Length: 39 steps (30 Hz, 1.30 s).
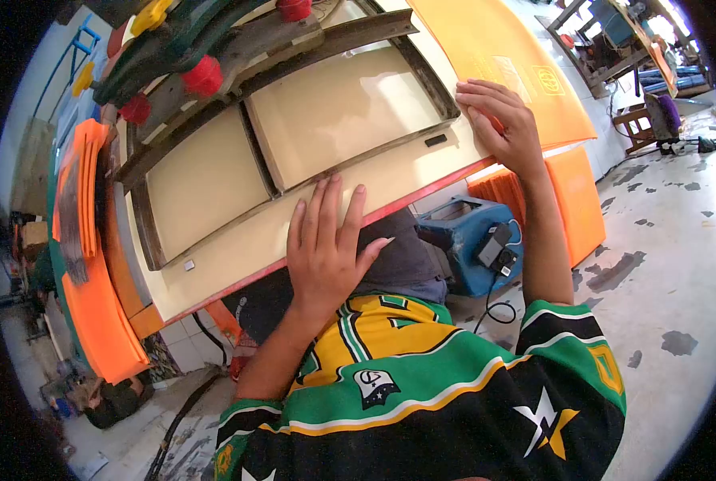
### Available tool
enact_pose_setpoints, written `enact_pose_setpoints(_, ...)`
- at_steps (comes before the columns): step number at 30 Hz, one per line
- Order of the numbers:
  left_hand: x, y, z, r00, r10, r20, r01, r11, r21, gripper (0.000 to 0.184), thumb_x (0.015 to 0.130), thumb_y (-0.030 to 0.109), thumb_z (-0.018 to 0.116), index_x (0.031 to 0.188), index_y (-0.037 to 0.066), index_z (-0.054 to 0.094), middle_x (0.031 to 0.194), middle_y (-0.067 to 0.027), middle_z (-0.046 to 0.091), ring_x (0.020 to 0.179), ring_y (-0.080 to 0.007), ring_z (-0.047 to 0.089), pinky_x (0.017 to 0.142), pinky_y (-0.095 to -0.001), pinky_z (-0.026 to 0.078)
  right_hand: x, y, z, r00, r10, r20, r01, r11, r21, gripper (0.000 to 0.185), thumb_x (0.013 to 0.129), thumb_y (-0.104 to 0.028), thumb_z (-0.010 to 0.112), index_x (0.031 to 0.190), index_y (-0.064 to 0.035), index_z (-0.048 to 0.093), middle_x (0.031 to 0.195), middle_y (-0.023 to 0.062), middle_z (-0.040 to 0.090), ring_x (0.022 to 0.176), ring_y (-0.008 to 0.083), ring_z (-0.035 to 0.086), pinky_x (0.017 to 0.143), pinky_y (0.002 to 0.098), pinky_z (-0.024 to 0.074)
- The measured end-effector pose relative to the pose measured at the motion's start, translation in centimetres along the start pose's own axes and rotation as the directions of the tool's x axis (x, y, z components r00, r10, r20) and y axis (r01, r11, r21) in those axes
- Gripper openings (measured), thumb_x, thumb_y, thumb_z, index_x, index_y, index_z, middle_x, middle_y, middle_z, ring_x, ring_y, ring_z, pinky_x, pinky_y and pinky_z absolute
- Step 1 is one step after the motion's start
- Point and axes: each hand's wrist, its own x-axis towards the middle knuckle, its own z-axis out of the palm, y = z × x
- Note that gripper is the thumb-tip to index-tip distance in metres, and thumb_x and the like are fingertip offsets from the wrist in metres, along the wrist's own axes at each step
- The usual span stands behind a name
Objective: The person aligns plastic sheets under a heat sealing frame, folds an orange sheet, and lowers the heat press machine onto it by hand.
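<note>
The left hand (pixel 326 248), spread wide near, and right hand (pixel 508 124), fingers extended right, seemingly steady the dark frame (pixel 259 148). Next calls for even pressure.

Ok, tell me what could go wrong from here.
The left hand has its fingertips close to the dark frame, so they might get pinched if it shifts. The small black piece lies near the edge of the pale board and could be knocked off.
</note>
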Motion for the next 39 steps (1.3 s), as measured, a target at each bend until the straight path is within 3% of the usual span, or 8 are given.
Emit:
enact_pose_setpoints(12, 0.2, -0.1, 0.2, 1.000, 0.013, -0.011, -0.013, 1.000, -0.011, 0.081, 0.086, 0.059, 0.072, 0.151, 0.015, 0.050, 0.150, -0.0168, 0.049, 0.137, -0.0364, 0.048, 0.114, -0.0514, 0.038, -0.3, 0.3, 0.1, 0.999, 0.015, 0.034, -0.014, 1.000, -0.022, 0.023, 0.091, -0.005, 0.065, 0.110, -0.0020, 0.077, 0.118, 0.0121, 0.077, 0.122, 0.0305, 0.068, 0.106, 0.0420, 0.0502)
enact_pose_setpoints(25, 0.0, -0.2, 0.2, 0.999, 0.001, -0.033, -0.002, 0.999, -0.043, 0.081, 0.086, 0.061, 0.070, 0.150, 0.016, 0.051, 0.149, -0.0153, 0.050, 0.135, -0.0348, 0.049, 0.112, -0.0502, 0.039, -0.2, -0.1, 0.2, 1.000, 0.002, 0.007, -0.002, 1.000, -0.006, 0.023, 0.088, -0.007, 0.066, 0.107, -0.0025, 0.078, 0.116, 0.0134, 0.077, 0.117, 0.0303, 0.070, 0.103, 0.0421, 0.0511)
enact_pose_setpoints(36, -0.2, -0.3, 0.6, 0.997, 0.001, -0.074, -0.003, 1.000, -0.020, 0.082, 0.086, 0.062, 0.068, 0.151, 0.015, 0.051, 0.148, -0.0154, 0.051, 0.134, -0.0340, 0.050, 0.112, -0.0501, 0.040, -0.2, -0.2, 0.2, 1.000, 0.001, 0.003, -0.001, 1.000, -0.026, 0.019, 0.093, -0.008, 0.065, 0.105, -0.0013, 0.077, 0.115, 0.0151, 0.077, 0.116, 0.0304, 0.070, 0.102, 0.0431, 0.0511)
enact_pose_setpoints(39, -0.3, -0.3, 0.7, 0.998, 0.006, -0.068, -0.007, 1.000, -0.008, 0.081, 0.087, 0.062, 0.068, 0.151, 0.014, 0.051, 0.149, -0.0152, 0.051, 0.134, -0.0336, 0.050, 0.112, -0.0501, 0.040, -0.2, -0.1, 0.1, 1.000, 0.015, 0.028, -0.014, 1.000, -0.018, 0.020, 0.096, -0.008, 0.063, 0.108, 0.0005, 0.076, 0.117, 0.0153, 0.076, 0.121, 0.0311, 0.068, 0.106, 0.0416, 0.0491)
